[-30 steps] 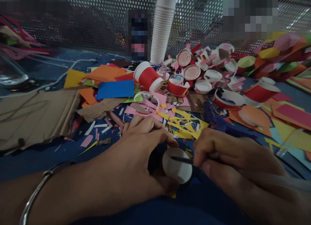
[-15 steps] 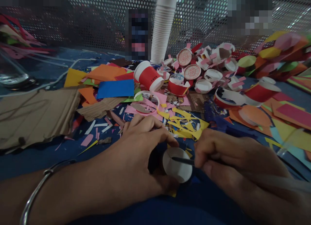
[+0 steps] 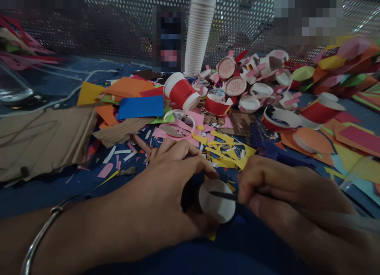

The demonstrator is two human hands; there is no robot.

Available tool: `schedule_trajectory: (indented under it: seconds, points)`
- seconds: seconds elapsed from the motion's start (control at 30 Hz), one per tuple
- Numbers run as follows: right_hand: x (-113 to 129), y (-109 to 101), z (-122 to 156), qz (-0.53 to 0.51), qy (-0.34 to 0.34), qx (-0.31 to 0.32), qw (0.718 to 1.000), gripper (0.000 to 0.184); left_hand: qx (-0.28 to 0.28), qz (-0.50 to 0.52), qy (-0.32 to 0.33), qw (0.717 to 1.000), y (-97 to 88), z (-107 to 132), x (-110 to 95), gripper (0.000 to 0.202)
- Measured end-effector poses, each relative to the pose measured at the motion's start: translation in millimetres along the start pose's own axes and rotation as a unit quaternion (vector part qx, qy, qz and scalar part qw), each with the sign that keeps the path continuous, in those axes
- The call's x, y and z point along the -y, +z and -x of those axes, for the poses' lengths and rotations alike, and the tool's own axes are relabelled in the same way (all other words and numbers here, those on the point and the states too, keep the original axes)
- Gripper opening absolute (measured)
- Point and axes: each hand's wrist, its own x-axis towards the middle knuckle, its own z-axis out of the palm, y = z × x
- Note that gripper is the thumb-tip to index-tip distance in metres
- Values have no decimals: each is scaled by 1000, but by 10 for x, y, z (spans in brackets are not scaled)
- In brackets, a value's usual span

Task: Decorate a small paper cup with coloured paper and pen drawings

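A small white disc (image 3: pixel 218 211), which looks like the bottom of a cut-down paper cup, is held between the thumb and fingers of my left hand (image 3: pixel 175 188). My right hand (image 3: pixel 276 191) is closed around a slim dark pointed tool (image 3: pixel 225 195); whether it is a pen or a blade I cannot tell. Its tip meets the disc's upper face, where a thin line shows. Yellow paper scraps (image 3: pixel 228 152) lie just beyond my fingers.
Behind the scraps are a tipped red-and-white paper cup (image 3: pixel 182 92), a tall stack of cups (image 3: pixel 197 37) and a pile of cut cup pieces (image 3: pixel 252 84). Corrugated cardboard (image 3: pixel 44 136) lies left, coloured paper (image 3: pixel 359 136) right. A perforated panel (image 3: pixel 124 33) stands at the back.
The view has shifted very slightly. Both hands, the disc and the tool tip hold nearly the same positions.
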Motion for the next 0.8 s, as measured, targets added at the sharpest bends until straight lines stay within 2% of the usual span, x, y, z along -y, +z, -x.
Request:
schedule_trajectory:
  seconds: [0.27, 0.63, 0.8]
  points:
    - [13, -12, -20, -6, 11, 10, 1000, 18, -3, 4, -2, 1000, 1, 4, -2, 39]
    - [-2, -14, 4, 1, 7, -16, 1000, 19, 5, -6, 9, 1000, -20, 7, -8, 30]
    - [16, -29, -3, -2, 24, -30, 999, 18, 3, -8, 5, 1000, -11, 1, -3, 36]
